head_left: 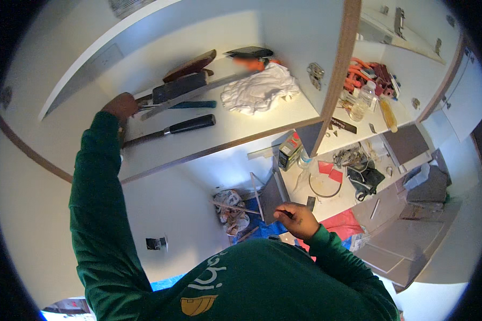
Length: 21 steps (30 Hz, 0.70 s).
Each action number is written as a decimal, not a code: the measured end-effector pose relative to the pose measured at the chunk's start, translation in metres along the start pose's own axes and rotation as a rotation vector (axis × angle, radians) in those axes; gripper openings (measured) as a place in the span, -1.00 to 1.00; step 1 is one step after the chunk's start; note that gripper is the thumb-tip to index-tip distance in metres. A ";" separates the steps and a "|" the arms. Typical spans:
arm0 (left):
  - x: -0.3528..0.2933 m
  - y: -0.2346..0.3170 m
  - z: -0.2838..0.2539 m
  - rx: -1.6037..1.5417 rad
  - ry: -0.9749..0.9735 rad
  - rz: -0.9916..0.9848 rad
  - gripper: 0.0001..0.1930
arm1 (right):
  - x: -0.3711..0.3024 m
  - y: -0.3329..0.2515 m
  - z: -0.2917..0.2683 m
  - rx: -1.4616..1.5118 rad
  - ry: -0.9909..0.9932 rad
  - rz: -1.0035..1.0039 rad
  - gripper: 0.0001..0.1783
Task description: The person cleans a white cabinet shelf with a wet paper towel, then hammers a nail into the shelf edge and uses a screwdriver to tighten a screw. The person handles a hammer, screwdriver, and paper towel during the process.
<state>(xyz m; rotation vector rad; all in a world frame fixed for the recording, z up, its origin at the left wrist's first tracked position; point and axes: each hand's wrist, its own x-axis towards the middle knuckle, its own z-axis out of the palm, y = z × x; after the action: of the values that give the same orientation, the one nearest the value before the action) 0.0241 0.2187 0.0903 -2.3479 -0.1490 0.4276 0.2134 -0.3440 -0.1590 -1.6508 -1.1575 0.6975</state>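
My left hand (122,105) reaches into an open cabinet shelf (241,123) at the upper left. It looks closed, but its fingers are mostly hidden and what they hold cannot be made out. Thin metal tools, a long flat metal bar (163,108) and a dark block (179,88) lie beside it. Nearer the shelf's front edge rest a blue-handled tool (194,104) and a long tool with a black handle (193,124). In front of my body, right of centre, my right hand (301,220) is curled with thumb and fingers together; whatever is between them is too dark to name.
A white cloth (262,90), a brown wooden piece (190,65) and an orange-handled tool (251,63) share the shelf. An upright panel (340,59) divides it from the right compartment, with a plastic bottle (363,100). Below stand a small box (290,151) and a stuffed bag (231,211).
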 end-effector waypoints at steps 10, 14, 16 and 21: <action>-0.033 0.012 -0.095 -0.708 -0.165 -0.879 -0.69 | 0.001 0.004 -0.007 -0.023 -0.032 -0.005 -0.70; -0.052 -0.011 -0.078 -0.362 -0.047 -0.773 -0.71 | 0.011 -0.008 -0.010 -0.034 -0.022 -0.085 -0.80; -0.053 -0.018 -0.083 -0.382 -0.147 -0.744 -0.71 | 0.015 -0.008 -0.010 -0.037 -0.005 -0.139 -0.79; -0.067 -0.023 -0.102 -0.519 -0.277 -0.945 -0.68 | 0.024 -0.012 -0.010 -0.012 -0.031 -0.218 -0.77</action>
<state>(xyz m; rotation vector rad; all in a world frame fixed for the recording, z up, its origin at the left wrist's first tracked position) -0.0033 0.1537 0.1923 -2.3463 -1.5718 0.2381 0.2271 -0.3248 -0.1424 -1.4997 -1.3428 0.5801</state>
